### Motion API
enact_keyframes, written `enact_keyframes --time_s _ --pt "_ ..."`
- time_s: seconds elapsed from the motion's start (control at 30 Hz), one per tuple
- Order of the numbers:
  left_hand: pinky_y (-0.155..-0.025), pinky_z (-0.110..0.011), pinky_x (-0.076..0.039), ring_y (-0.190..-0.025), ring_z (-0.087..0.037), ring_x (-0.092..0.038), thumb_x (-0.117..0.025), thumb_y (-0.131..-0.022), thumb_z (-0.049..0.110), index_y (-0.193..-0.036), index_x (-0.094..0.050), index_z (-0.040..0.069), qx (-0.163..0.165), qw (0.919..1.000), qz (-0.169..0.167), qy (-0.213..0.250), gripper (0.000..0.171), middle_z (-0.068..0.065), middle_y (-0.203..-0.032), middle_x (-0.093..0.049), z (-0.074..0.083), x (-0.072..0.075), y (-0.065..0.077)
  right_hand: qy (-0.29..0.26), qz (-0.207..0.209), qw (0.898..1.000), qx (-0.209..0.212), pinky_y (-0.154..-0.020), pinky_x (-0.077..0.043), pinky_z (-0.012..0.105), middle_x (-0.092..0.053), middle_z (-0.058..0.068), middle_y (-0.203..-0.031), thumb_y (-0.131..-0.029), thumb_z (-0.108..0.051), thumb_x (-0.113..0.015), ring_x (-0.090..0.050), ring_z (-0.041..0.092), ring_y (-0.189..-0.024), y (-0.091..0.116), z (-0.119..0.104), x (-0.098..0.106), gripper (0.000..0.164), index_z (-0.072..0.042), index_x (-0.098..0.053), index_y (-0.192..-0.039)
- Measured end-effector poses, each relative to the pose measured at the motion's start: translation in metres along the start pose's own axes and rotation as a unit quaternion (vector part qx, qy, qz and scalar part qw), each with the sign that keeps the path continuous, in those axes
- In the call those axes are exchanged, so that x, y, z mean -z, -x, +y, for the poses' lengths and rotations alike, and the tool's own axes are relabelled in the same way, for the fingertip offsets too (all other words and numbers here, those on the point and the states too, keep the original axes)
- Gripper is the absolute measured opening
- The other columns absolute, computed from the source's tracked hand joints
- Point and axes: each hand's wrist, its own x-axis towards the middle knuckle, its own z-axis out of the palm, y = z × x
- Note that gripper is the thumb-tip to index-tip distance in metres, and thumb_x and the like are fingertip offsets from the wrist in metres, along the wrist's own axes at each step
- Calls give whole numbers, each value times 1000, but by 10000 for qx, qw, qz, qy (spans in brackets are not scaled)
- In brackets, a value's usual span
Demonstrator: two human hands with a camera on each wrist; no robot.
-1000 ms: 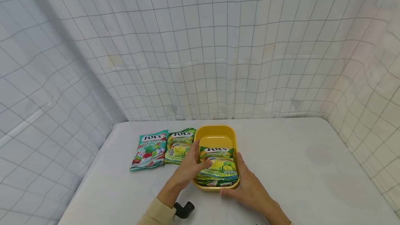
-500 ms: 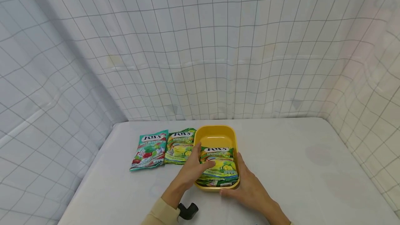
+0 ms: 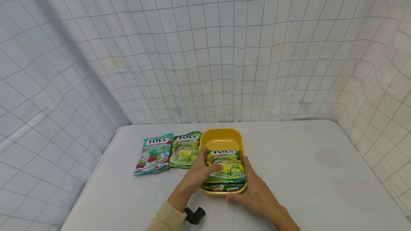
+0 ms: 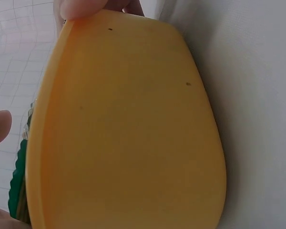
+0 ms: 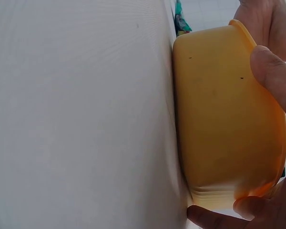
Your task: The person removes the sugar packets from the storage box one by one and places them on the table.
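Observation:
A yellow plastic container [image 3: 223, 134] stands on the white table with green Fox's Spring Tea candy bags stacked in it. My left hand [image 3: 196, 174] reaches over its left rim, thumb above the top candy bag [image 3: 228, 172], fingers at that bag's left edge; it grips the bag there. Another green bag [image 3: 221, 187] shows beneath at the front. My right hand [image 3: 257, 191] holds the container's near right corner, fingers along the outer right side, thumb at the front rim. In the right wrist view the container [image 5: 224, 105] rests on the table surface.
Left of the container lie a green Spring Tea bag [image 3: 184, 150] and a teal Mint Blossom bag [image 3: 155, 154], side by side. A black curved object [image 3: 195, 215] sits by the left wrist. White gridded sheets [image 3: 224, 63] enclose the table's back and sides.
My left hand has moved slightly right, further over the container. The top candy bag has shifted a little up and right, showing more of the bag beneath. My right hand stays put.

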Motion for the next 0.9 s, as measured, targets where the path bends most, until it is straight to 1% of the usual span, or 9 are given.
enact_keyframes --time_s 0.17,0.23,0.3,0.47,0.67,0.8,0.9 --pt "-116 -59 -28 -133 -37 -46 -80 -87 20 -159 -15 -3 6 10000 -9 41 100 -27 -154 -37 0 -2 -2 -5 21 10000 1 -111 -37 56 -23 13 -166 -66 -74 -81 -39 35 -143 0 1 0 139 -17 -4 -165" --pt "-114 -59 -31 -128 -36 -50 -81 -86 20 -159 -17 -3 13 10000 -7 20 99 -25 -149 -42 1 -3 -3 -11 38 10000 -6 -111 -38 56 -24 13 -166 -66 -74 -82 -39 35 -143 0 1 0 139 -17 -4 -165" --pt "-113 -59 -32 -126 -36 -50 -82 -85 20 -158 -20 -2 54 10000 19 -23 98 -25 -146 -44 2 -4 -4 -20 49 10000 -15 -111 -38 56 -24 13 -166 -65 -73 -82 -40 35 -142 0 1 0 139 -16 -5 -165" --pt "-114 -62 -29 -131 -40 -45 -84 -84 21 -156 -28 -1 241 9994 180 -154 94 -25 -149 -42 4 -5 -7 -10 53 10000 -4 -110 -38 56 -24 15 -166 -66 -73 -82 -41 37 -141 -1 1 0 139 -16 -5 -165" --pt "-114 -63 -27 -135 -44 -39 -83 -84 19 -155 -31 -2 351 9991 226 -72 91 -28 -155 -34 4 -5 -13 -5 34 10000 20 -111 -38 56 -23 15 -166 -66 -74 -81 -40 36 -142 -1 1 1 139 -16 -4 -165" --pt "-114 -63 -27 -134 -43 -40 -83 -82 16 -154 -34 -2 397 9989 231 10 89 -28 -154 -34 4 -5 -17 -47 -6 10000 -4 -111 -38 57 -23 15 -166 -67 -74 -81 -39 37 -142 -1 1 1 138 -16 -3 -165" --pt "-113 -62 -30 -130 -42 -43 -83 -82 15 -153 -37 -1 442 9987 238 66 86 -27 -152 -37 3 -5 -19 -56 -13 10000 -5 -111 -38 57 -23 16 -166 -66 -74 -81 -39 37 -142 0 1 0 139 -15 -4 -165"
